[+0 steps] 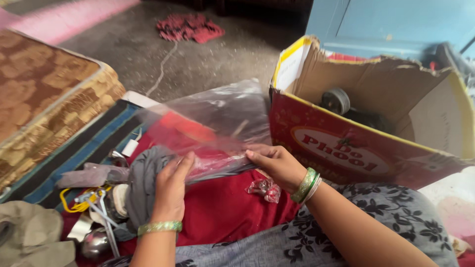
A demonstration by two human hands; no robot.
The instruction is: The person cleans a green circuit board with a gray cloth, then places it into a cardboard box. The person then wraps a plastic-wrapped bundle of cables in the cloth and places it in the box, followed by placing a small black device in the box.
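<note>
A clear plastic bag (217, 123) with red and dark contents is held flat above a red cloth (222, 207). My left hand (170, 188) pinches its near left edge, beside a grey cloth bundle (141, 180). At the bag's near right edge, my right hand (277, 165) grips it, wrist ringed with green bangles. A small crumpled clear wrapper (264, 189) lies on the red cloth under my right hand.
A red and yellow cardboard box (346, 143) stands open at right, with dark round parts inside. A brown patterned mattress (44, 94) lies at left over a striped mat (79, 153). Yellow cord and metal items (91, 207) sit at lower left. A red rag (190, 27) lies on the floor.
</note>
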